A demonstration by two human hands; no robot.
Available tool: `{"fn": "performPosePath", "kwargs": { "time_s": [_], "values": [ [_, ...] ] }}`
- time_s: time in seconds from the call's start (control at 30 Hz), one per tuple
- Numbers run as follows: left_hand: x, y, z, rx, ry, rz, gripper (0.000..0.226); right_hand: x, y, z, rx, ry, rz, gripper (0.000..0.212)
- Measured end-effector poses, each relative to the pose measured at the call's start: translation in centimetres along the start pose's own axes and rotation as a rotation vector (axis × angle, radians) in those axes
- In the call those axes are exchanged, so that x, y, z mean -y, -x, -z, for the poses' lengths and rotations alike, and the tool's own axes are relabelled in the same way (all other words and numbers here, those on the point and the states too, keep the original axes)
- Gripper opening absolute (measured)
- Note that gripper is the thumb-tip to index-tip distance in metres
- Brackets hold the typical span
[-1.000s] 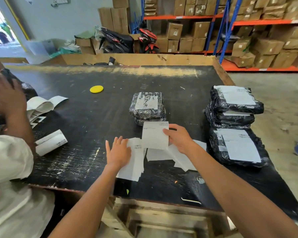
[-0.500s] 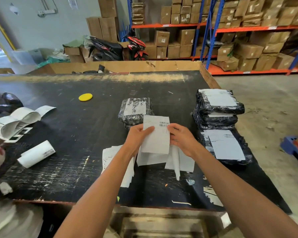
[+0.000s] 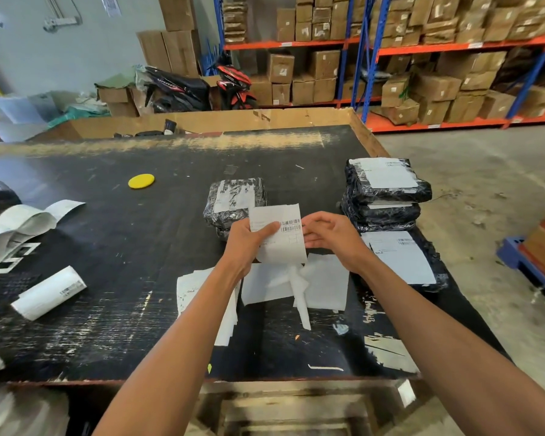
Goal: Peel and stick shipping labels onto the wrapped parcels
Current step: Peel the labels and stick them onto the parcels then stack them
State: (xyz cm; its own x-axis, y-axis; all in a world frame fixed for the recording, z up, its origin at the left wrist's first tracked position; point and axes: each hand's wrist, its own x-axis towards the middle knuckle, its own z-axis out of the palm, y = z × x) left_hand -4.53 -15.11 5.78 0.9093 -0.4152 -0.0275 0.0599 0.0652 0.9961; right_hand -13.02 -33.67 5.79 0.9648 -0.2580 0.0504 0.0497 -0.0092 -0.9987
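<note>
White label (image 3: 279,234) sits pinched in the left hand (image 3: 244,239) above the parcel (image 3: 233,202); the right hand (image 3: 331,236), fingers loosely curled, touches its edge. Best to peel from one corner slowly, keeping the sheet flat above the bench (image 3: 123,247)

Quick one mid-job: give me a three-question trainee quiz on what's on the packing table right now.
1. True or false: the left hand holds the shipping label off the table.
2. Where does the stack of labelled parcels sit? A) left of the hands B) right of the hands C) on the floor
3. Fill in: the small round thing lying on the far side of the black table is coloured ____.

Key: 1 true. 2 B. 3 yellow.
</note>
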Motion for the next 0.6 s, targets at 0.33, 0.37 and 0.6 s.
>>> {"fn": "performPosePath", "kwargs": {
  "time_s": [0.33, 0.37, 0.6],
  "values": [
    [0.0, -0.4, 0.5, -0.015, -0.017, 0.012, 0.026, 0.1, -0.3, -0.2, 0.092, 0.068, -0.023, 0.010],
    [0.0, -0.4, 0.6, -0.012, -0.022, 0.009, 0.025, 0.1, -0.3, -0.2, 0.100, 0.071, -0.025, 0.010],
    [-0.8, -0.3, 1.1, 0.053, 0.016, 0.026, 0.016, 0.5, -0.7, -0.3, 0.200, 0.073, -0.040, 0.013]
  ]
}}
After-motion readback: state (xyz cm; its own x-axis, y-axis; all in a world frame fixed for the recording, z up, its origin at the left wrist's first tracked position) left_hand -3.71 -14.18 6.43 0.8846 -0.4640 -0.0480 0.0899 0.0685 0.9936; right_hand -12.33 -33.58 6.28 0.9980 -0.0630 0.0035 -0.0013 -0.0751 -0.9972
